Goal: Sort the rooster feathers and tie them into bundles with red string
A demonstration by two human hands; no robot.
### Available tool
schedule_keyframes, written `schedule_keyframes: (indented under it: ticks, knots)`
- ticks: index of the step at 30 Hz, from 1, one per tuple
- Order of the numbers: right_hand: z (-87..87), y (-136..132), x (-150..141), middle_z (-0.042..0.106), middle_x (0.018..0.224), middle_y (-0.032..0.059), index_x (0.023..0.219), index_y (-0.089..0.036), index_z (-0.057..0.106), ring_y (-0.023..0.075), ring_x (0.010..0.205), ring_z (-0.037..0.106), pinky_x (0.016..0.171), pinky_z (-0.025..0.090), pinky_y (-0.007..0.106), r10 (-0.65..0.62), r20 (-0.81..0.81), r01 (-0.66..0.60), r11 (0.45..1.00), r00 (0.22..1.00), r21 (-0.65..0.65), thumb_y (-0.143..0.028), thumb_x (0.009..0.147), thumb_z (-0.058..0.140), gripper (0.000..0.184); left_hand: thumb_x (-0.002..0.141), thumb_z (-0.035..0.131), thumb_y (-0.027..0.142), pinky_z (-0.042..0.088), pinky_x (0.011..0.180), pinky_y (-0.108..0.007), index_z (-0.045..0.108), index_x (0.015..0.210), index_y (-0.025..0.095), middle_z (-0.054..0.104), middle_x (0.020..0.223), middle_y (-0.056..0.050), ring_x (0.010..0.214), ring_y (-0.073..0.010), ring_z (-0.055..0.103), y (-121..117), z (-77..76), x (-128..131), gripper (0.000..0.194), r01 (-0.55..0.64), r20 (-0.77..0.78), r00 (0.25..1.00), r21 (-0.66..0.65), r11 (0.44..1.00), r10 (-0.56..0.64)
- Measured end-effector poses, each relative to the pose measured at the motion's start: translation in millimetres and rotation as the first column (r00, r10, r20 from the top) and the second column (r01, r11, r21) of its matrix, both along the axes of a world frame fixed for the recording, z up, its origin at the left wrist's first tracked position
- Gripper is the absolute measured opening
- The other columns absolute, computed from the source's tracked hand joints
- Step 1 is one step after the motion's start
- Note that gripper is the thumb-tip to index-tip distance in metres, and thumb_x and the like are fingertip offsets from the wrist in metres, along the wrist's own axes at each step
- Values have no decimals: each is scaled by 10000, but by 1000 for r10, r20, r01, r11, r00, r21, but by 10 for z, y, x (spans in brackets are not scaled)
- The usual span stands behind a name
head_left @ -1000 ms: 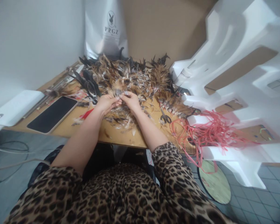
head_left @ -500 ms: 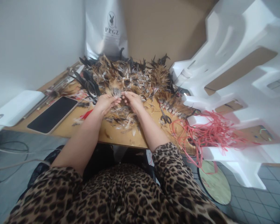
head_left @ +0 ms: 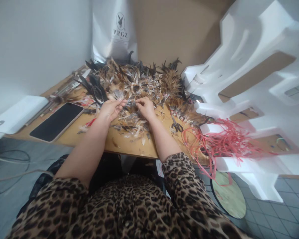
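My left hand (head_left: 112, 110) is closed in a pinch on a small feather bunch (head_left: 117, 94), whose pale, fluffy part stands up behind the fingers. A short gap to the right, my right hand (head_left: 146, 107) has its thumb and fingertips pressed together; whatever they hold is too small to make out. Just beyond both hands spreads a large heap of brown and black feathers (head_left: 142, 81). Loose feathers and down (head_left: 129, 127) lie on the wooden table (head_left: 137, 151) between my wrists. Dark-handled scissors (head_left: 176, 125) rest to the right of my right forearm.
A phone (head_left: 56, 122) and a white power bank (head_left: 18, 113) with a cable lie at left. Pink ribbon strands (head_left: 224, 141) tangle over a white foam piece (head_left: 254, 99) at right. Behind the feathers stands a silvery bag (head_left: 114, 46). Black feathers (head_left: 96, 88) lie nearer the left.
My hands have drawn apart, the left one shifting left with the feather bunch and the right one slightly right. The bunch sits lower and further left than before.
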State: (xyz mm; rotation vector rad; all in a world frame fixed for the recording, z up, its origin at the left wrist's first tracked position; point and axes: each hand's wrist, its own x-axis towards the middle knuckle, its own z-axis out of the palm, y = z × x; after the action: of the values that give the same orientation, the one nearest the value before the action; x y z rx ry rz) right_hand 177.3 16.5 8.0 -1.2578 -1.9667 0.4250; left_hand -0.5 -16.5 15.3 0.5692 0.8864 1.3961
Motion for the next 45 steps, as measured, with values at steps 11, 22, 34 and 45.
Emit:
schedule_keyframes:
  ticks: [11,22,34,45]
  knots:
    - [60,-159,-124,409,1344,73,1148,-295,595,263,1229,276,957,243,423,-76,530,-12,987,845,161,-257,891,397,327,715,669,132,436,438,-113,595,705,72,694,715,-89,509,-58,603,-43,5,58,95,-13,-126,992,10,1000,14]
    - [-13,30,-56,614,910,41,768,-168,662,165,918,504,868,367,307,-134,-130,131,991,982,-31,-258,740,586,121,715,657,134,443,436,-130,587,697,69,701,731,-100,500,-73,615,-54,-3,58,98,-11,-170,985,11,1000,13]
    - [124,-137,-346,498,522,-72,673,-169,541,52,483,439,460,299,172,-260,-803,-374,779,536,-503,-355,543,761,316,695,686,138,451,442,-125,651,744,49,702,722,-132,503,-84,621,-49,-64,77,107,151,-179,973,5,989,-147]
    - [80,-188,-435,510,542,-69,646,-160,540,43,500,408,503,316,177,-222,-785,-257,864,578,-434,-377,573,716,289,687,688,125,464,478,-125,671,756,60,699,708,-116,509,-73,611,-64,-57,88,96,195,-180,966,22,981,-188]
